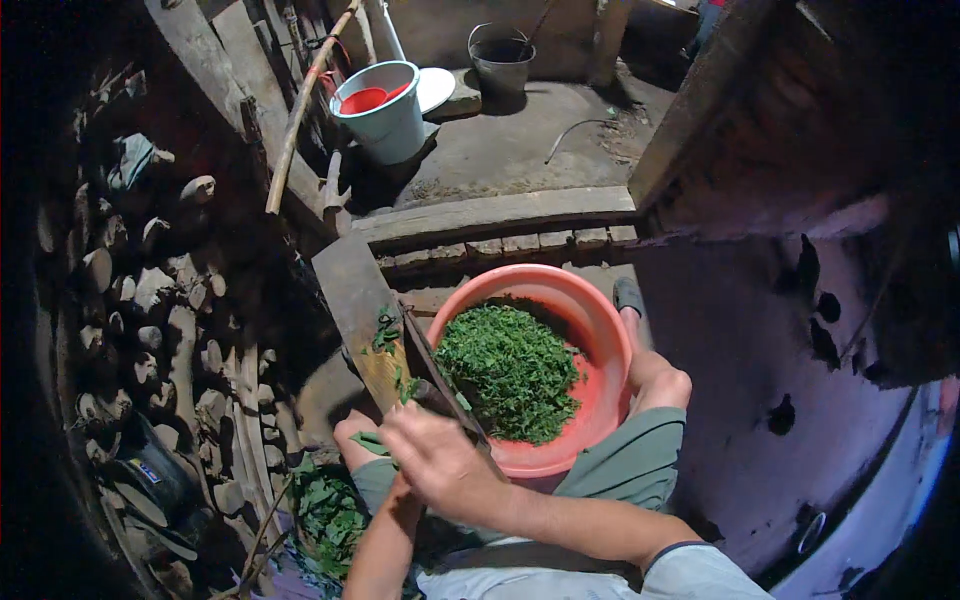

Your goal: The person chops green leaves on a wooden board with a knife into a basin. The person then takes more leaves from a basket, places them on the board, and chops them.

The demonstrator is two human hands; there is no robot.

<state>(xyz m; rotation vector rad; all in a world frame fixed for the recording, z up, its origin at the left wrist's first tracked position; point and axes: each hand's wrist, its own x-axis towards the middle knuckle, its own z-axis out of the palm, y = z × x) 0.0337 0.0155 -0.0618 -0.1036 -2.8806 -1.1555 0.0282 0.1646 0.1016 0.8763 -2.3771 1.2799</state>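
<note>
My right hand (432, 455) reaches across to the left, its fingers blurred and curled round green leaves (372, 442) that stick out beside them. Underneath it ends my left forearm (385, 540); the left hand is hidden by the right, so its fingers do not show. Both are at the near end of a sloping wooden board (360, 300) with a few leaf scraps (387, 328) on it. A long dark blade-like strip (425, 350) runs along the board's right edge. Beside that, a red plastic basin (603, 340) holds a heap of finely cut greens (508, 370).
Whole leaves (328, 515) lie in a pile by my left leg. Stacked firewood (150, 290) fills the left side. Beyond a wooden sill (500, 210) stand a pale bucket (385, 125) with red things inside and a dark metal bucket (502, 65). A bamboo pole (305, 110) leans nearby.
</note>
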